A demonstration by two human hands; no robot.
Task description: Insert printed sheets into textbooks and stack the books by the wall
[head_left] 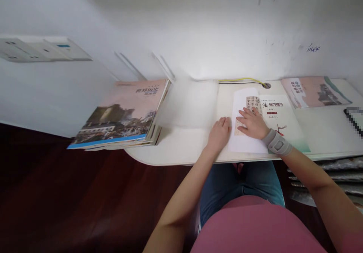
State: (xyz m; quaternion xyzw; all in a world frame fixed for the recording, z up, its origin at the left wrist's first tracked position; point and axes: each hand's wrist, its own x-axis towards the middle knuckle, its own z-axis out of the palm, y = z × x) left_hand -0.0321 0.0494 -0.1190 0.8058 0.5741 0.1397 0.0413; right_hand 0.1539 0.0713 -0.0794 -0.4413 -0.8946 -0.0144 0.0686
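**A:** Please, where are the hands now?

**B:** They are apart, both open and flat; the left hand [219,135] lies at the left edge of a white paper sheet [246,145], and the right hand [252,123], with a grey wrist brace [277,142], rests on the same sheet, just below a strip of brush characters [253,107].

**A:** How will this sheet handle?

**B:** I judge it light and soft; it may slide on the smooth surface and crease easily; it is best taken by its near edge, with flat fingers.

**A:** And where is it, and what is around it?

**B:** It lies on the near part of a white desk [181,147], seemingly over the left side of a workbook [280,113]; a stack of books [119,117] is on the left; another book [314,92] is far right; a yellow cable [241,80] runs along the far edge.
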